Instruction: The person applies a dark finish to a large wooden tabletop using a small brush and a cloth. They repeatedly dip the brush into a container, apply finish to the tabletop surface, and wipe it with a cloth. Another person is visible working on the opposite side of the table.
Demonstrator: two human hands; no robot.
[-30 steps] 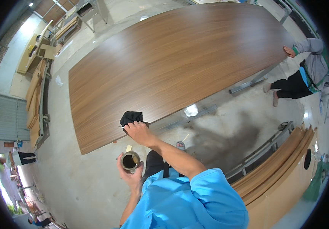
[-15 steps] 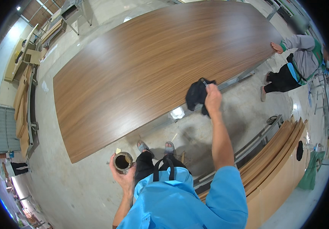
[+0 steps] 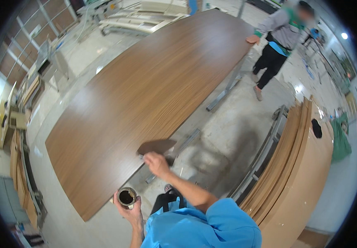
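Note:
A large wood-grain panel [image 3: 145, 93] stretches away in front of me. In my left hand [image 3: 131, 213], below the panel's near edge, is a small round pot [image 3: 126, 196] with a dark inside; the fingers wrap its sides. My right hand [image 3: 158, 165] is closed at the panel's near edge, gripping a dark cloth [image 3: 156, 146] that is smeared by motion and spreads over the surface. A small pale tip shows by the right fingers, too blurred to name.
At the panel's far right corner a person [image 3: 278, 37] stands with one hand on it. To my right, long brown boards [image 3: 282, 161] lean on a metal rack. More boards [image 3: 19, 165] stand at the left. Metal legs [image 3: 224, 93] show under the panel.
My right hand has moved left and nearer along the panel's edge with the cloth. My view has turned, so the panel now runs more steeply away. The pot stays in my left hand.

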